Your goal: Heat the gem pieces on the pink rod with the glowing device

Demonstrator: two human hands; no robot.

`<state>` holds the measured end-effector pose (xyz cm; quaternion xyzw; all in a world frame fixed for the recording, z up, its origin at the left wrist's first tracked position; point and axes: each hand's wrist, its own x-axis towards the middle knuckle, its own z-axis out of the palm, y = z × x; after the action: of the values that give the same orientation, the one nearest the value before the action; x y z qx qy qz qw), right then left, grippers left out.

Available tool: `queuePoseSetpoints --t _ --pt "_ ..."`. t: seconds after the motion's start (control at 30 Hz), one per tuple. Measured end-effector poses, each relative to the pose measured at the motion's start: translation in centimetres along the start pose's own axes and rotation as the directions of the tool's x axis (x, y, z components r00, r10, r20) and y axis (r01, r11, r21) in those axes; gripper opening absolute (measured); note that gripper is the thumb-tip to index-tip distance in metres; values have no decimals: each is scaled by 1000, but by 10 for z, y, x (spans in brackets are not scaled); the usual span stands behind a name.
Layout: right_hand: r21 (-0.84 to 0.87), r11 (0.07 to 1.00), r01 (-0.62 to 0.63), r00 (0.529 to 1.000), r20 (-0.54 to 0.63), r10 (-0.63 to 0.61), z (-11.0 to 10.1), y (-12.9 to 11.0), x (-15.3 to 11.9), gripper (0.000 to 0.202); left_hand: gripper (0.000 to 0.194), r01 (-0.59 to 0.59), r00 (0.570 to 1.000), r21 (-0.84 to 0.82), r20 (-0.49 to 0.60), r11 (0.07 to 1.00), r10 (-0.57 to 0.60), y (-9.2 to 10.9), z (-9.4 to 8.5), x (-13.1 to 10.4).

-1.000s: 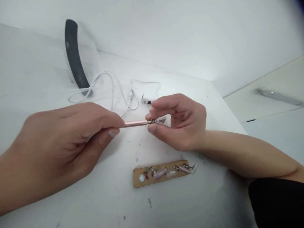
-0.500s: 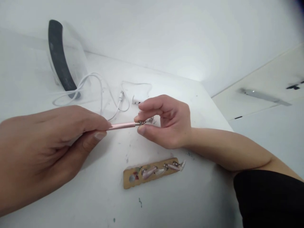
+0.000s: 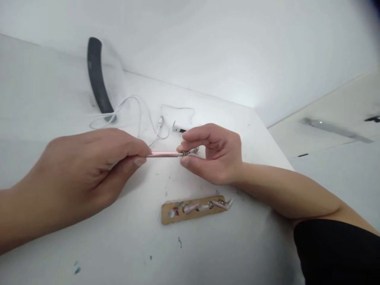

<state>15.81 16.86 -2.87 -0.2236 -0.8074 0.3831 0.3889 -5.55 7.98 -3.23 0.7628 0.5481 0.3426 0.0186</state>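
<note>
My left hand (image 3: pixel 109 162) pinches a slim, pink, pen-like tool (image 3: pixel 162 154) between thumb and fingers, pointing it level to the right. Thumb and forefinger of my right hand (image 3: pixel 218 154) close on a small ornate metal piece (image 3: pixel 190 152) that meets the tool's silvery end. Whether the two are joined I cannot tell. Just below lies a tan strip (image 3: pixel 166 217) bearing several pink and whitish false nails (image 3: pixel 192 208) on little metal stands, with a few coloured bits at its left end.
Behind my hands, a white cable (image 3: pixel 139 114) loops over the white table (image 3: pixel 208 245), near a small white device (image 3: pixel 178 128) with a dark display. A curved dark bar (image 3: pixel 99 79) stands at the back left. Green paint specks (image 3: pixel 77 270) mark the tabletop.
Both hands have shifted slightly right in view, the left one more, and the pink tool has turned closer to level. The table and its things have also shifted, as the camera moved.
</note>
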Motion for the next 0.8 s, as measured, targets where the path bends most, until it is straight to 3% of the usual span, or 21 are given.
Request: queuePoseSetpoints --t 0.13,0.3,0.8 --pt "-5 1000 15 1000 9 -15 -2 -1 1 36 13 -21 1000 0 11 1000 21 4 -1 1" --pt "-7 999 54 997 50 -54 -3 -4 6 35 14 -144 989 -44 29 989 145 -6 -2 2" --pt "-7 996 92 992 85 -91 -5 -5 8 42 18 -121 992 -163 5 979 123 -6 1 1"
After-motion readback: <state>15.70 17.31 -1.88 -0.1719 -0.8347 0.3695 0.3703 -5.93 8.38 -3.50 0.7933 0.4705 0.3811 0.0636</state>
